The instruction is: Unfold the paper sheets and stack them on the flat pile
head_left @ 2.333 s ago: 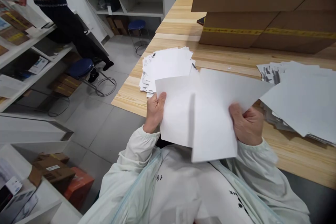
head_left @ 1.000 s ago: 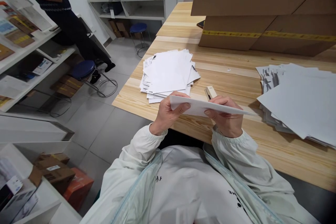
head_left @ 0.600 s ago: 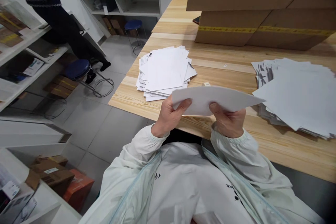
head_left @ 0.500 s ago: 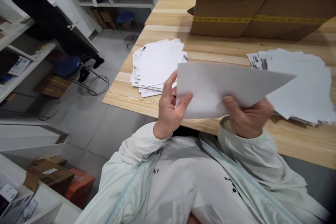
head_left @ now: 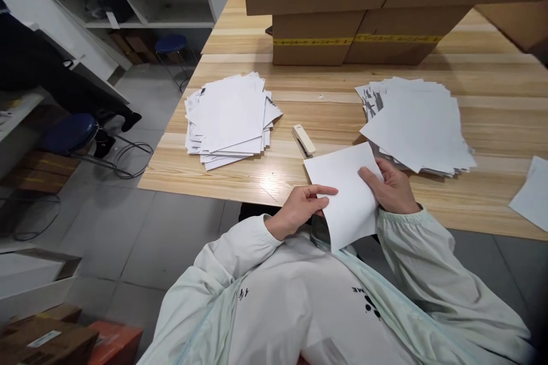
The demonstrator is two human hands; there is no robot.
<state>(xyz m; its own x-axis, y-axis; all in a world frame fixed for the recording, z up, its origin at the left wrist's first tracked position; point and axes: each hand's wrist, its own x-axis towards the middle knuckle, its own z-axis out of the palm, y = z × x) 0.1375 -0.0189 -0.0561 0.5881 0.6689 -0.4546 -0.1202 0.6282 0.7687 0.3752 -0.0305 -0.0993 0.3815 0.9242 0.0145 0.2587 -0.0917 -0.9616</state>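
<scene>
A sheet of white paper (head_left: pixel 351 214) is held over the table's front edge, tilted, its lower part bending down toward my lap. My right hand (head_left: pixel 391 185) grips its right edge, thumb on top and the other fingers beneath. At the left edge, my left hand (head_left: pixel 302 209) has its index finger and thumb close together over the paper; its other fingers are partly hidden. Just beyond the sheet lies a cream stapler (head_left: pixel 303 140). An uneven paper stack (head_left: pixel 233 114) sits to the left, and another paper stack (head_left: pixel 419 120) is behind my right hand.
Large cardboard boxes (head_left: pixel 317 40) stand at the back of the wooden table (head_left: pixel 299 77). Some white paper (head_left: pixel 533 194) lies at the far right. On the left are a blue stool (head_left: pixel 71 134), a person's dark-clothed legs (head_left: pixel 72 80) and an orange box (head_left: pixel 115 342).
The paper has been lowered and turned from a sideways, raised position to a steeper slant near my lap. My view has shifted right, and the stapler now shows.
</scene>
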